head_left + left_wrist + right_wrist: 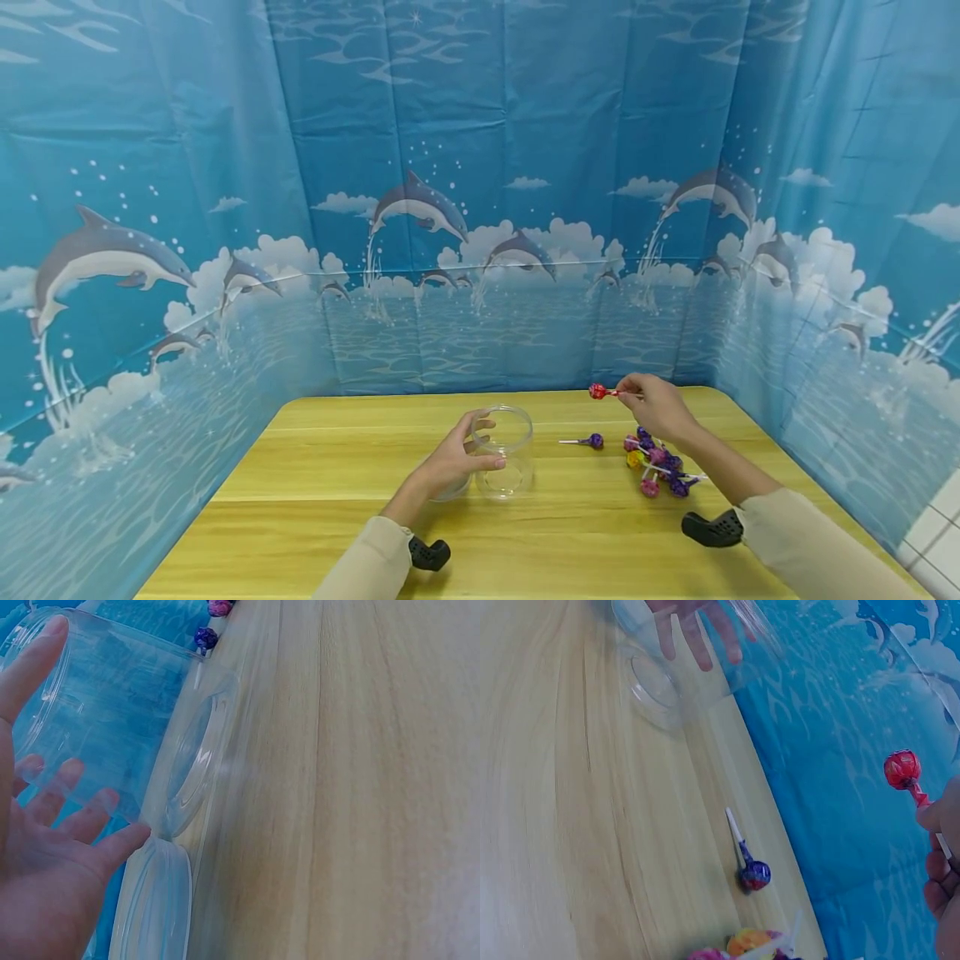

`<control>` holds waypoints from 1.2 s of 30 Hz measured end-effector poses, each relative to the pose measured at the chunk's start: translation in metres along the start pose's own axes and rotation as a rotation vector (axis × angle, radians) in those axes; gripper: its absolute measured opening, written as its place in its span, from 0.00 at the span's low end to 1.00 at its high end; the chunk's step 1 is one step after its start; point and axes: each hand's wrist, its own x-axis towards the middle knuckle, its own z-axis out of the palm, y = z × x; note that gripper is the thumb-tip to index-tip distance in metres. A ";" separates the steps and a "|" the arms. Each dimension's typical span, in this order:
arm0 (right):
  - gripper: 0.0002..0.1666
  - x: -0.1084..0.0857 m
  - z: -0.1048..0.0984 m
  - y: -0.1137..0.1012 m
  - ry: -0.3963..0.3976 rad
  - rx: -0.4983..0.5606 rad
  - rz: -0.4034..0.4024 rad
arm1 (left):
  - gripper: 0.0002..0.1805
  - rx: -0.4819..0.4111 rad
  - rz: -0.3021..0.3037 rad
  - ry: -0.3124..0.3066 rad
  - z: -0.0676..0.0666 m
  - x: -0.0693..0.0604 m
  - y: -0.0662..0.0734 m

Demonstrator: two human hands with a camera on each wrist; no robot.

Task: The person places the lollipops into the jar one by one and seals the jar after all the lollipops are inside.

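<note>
My left hand (450, 458) holds a clear plastic jar (517, 479) from its left side, the thumb in front and the spread fingers behind. The jar stands upright on the table with its mouth uncovered. In the left wrist view, a clear round lid (161, 900) lies beside the jar's base. My right hand (662, 408) pinches the stick of a red-wrapped lollipop (597, 391), raised above the table's far right part, its head pointing left. A single purple lollipop (596, 441) lies between the jar and a pile of lollipops (649, 487).
The pile holds several purple, pink and yellow lollipops, below my right forearm. Everything stands on a yellow wooden table (300, 475). A blue dolphin-print curtain (465, 333) hangs close behind the table and along both sides.
</note>
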 end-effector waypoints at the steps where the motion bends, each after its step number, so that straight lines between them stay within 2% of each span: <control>1: 0.11 0.001 0.002 -0.002 -0.005 0.003 -0.008 | 0.47 0.000 -0.001 -0.002 0.000 0.000 0.000; 19: 0.07 0.032 0.045 -0.062 -0.106 0.084 -0.159 | 0.45 -0.034 -0.010 0.002 -0.001 0.002 0.001; 27: 0.06 0.043 0.069 -0.085 -0.165 -0.076 -0.360 | 0.44 -0.021 -0.005 0.000 -0.002 0.005 0.000; 34: 0.07 0.051 0.093 -0.107 -0.227 -0.152 -0.469 | 0.45 0.006 -0.020 0.003 -0.003 0.004 0.001; 36: 0.08 0.054 0.100 -0.110 -0.239 -0.166 -0.500 | 0.45 -0.013 -0.020 -0.005 -0.003 0.004 0.002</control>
